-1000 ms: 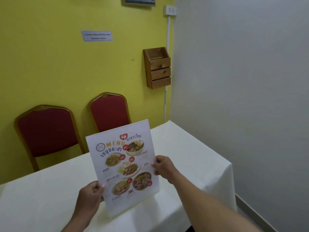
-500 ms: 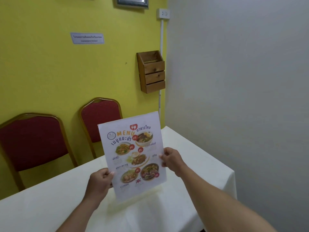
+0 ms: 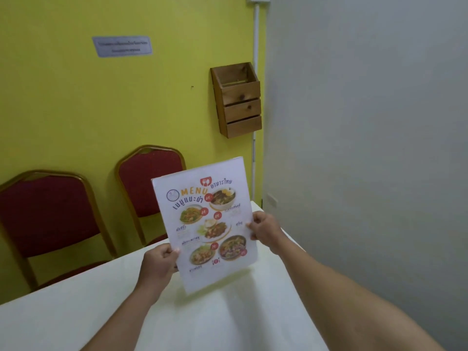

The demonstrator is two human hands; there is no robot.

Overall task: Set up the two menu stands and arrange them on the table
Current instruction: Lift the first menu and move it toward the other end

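A white menu stand (image 3: 206, 224) printed with "MENU" and several food photos is held upright and slightly tilted over the white-clothed table (image 3: 126, 312). My left hand (image 3: 160, 264) grips its lower left edge. My right hand (image 3: 264, 228) pinches its right edge at mid-height. The menu's bottom edge is at or just above the cloth; I cannot tell whether it touches. A second menu stand is not in view.
Two red chairs with gold frames (image 3: 43, 216) (image 3: 149, 183) stand against the yellow wall behind the table. A wooden wall box (image 3: 238, 102) hangs near the corner. A grey wall (image 3: 367, 148) runs close along the table's right side.
Both hands have carried the menu up and to the right, farther over the table toward the corner. The grip on both edges is unchanged.
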